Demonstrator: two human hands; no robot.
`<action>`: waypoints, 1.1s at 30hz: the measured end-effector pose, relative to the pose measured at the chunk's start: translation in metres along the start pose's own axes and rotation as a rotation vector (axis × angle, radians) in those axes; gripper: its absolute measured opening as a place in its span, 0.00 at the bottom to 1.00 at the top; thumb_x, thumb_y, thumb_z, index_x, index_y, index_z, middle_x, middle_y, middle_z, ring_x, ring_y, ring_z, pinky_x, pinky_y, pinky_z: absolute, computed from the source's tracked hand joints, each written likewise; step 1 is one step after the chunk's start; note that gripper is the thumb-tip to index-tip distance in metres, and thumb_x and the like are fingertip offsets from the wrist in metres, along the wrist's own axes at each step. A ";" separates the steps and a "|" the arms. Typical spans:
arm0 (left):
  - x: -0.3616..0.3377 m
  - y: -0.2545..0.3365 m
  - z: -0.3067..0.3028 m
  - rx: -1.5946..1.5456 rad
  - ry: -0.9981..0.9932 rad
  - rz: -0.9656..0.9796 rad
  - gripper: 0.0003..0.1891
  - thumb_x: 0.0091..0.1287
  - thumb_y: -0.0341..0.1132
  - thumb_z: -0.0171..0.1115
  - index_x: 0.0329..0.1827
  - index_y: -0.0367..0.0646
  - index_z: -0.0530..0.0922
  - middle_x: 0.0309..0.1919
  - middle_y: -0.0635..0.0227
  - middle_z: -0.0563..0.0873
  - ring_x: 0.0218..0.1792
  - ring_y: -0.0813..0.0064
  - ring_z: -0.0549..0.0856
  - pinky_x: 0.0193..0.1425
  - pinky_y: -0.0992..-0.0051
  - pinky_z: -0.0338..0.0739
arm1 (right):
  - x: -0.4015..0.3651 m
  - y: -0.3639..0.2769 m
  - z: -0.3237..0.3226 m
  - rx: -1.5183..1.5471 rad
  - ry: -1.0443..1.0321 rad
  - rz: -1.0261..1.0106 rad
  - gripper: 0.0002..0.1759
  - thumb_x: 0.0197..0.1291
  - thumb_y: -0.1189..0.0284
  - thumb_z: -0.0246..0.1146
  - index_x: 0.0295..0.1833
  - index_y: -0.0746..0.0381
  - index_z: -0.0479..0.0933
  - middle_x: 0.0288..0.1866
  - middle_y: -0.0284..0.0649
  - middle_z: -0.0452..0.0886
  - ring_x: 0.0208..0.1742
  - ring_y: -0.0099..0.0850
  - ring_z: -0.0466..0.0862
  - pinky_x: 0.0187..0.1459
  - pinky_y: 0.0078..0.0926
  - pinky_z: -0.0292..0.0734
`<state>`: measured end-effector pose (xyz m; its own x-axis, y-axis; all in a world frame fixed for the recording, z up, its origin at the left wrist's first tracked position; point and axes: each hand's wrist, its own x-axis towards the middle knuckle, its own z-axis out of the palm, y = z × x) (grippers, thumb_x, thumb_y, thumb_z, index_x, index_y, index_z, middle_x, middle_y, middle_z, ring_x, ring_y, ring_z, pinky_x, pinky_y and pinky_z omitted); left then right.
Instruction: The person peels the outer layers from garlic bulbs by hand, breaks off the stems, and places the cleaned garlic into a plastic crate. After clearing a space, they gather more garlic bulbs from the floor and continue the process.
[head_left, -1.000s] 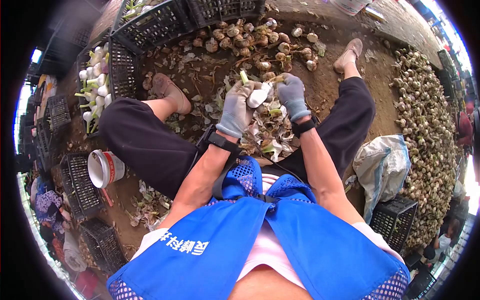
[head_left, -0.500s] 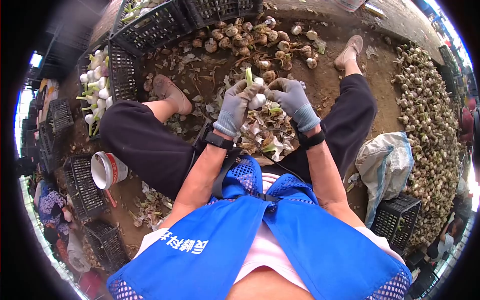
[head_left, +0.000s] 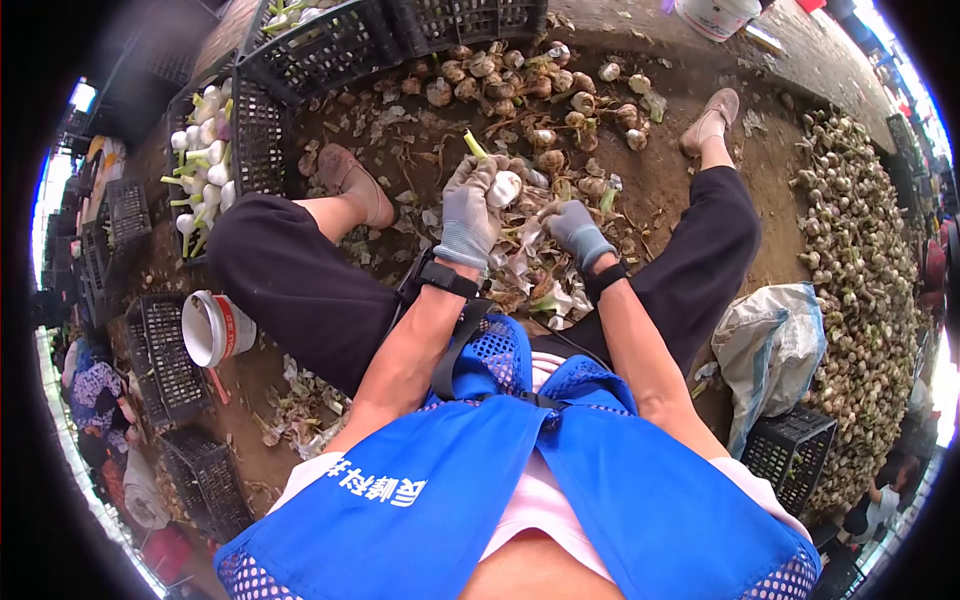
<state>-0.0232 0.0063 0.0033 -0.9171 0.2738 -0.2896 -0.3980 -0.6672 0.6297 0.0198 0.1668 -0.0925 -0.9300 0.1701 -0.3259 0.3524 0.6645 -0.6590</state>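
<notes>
My left hand, in a grey work glove, is wrapped round a white garlic bulb whose short green stem sticks up past the fingers. Lower and to the right is my right hand, gloved too and apart from the bulb. Its fingers are curled together, and what they pinch, if anything, I cannot make out. Beneath both hands lies a heap of peeled garlic skins. Just beyond them, loose unpeeled garlic bulbs lie on the dirt floor.
At the left, a black crate holds trimmed white garlic. A white bucket stands near my left knee. On the right are a woven sack, another black crate and a long garlic pile. People sit at both far edges.
My right hand has come away from the bulb, moving down toward me. My left hand still holds the garlic, now tilted with its stem leaning left. The view has shifted slightly.
</notes>
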 end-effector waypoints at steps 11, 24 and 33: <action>-0.005 0.002 -0.004 0.284 -0.044 0.124 0.07 0.68 0.27 0.46 0.40 0.33 0.73 0.36 0.56 0.81 0.37 0.68 0.82 0.42 0.72 0.80 | -0.054 -0.109 -0.051 1.092 -0.150 0.104 0.11 0.58 0.69 0.61 0.41 0.65 0.75 0.33 0.35 0.81 0.31 0.21 0.81 0.31 0.17 0.76; -0.001 -0.003 0.001 0.011 0.045 0.051 0.07 0.68 0.32 0.49 0.38 0.37 0.73 0.34 0.60 0.81 0.34 0.70 0.82 0.38 0.74 0.80 | -0.062 -0.102 -0.053 1.298 -0.147 0.096 0.14 0.62 0.65 0.57 0.46 0.64 0.76 0.41 0.39 0.81 0.37 0.28 0.83 0.36 0.27 0.81; 0.000 -0.013 -0.003 -0.220 0.126 -0.088 0.08 0.68 0.30 0.47 0.38 0.35 0.73 0.37 0.54 0.81 0.38 0.62 0.81 0.45 0.65 0.79 | -0.059 -0.097 -0.043 1.287 -0.057 0.084 0.10 0.59 0.68 0.60 0.42 0.63 0.76 0.33 0.36 0.81 0.33 0.25 0.82 0.34 0.22 0.78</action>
<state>-0.0175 0.0132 -0.0072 -0.8638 0.2586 -0.4325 -0.4498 -0.7826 0.4304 0.0359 0.1238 0.0193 -0.9055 0.1243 -0.4056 0.2858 -0.5277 -0.7999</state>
